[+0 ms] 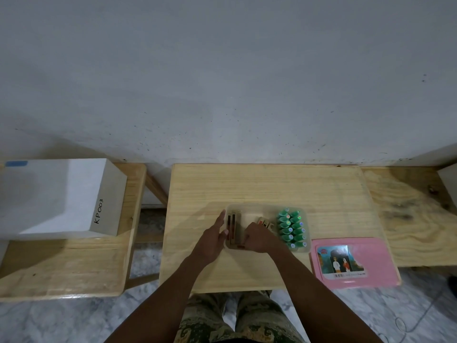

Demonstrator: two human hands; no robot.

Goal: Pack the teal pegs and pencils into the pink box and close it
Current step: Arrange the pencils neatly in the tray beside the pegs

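While the clear box (268, 207) holds teal pegs (293, 227) at its right end, the left hand (214, 240) lies flat-open against its left wall; the right hand (259, 237) curls over pencils (232, 226) inside, its grasp unclear.

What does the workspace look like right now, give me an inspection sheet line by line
Surface: small wooden table, bare at the back.
Job's things: translucent box holds teal pegs upright at its right end and pencils at its left; pink lid lies off, right of the box.
Clutter: nothing seen on the table.
Grips: left hand flat against the box's left end; right hand inside the box over the pencils, hold unclear.
Cables: thin wire on the floor, lower right.
Surroundings: white box marked KP003 on a left bench; grey wall.
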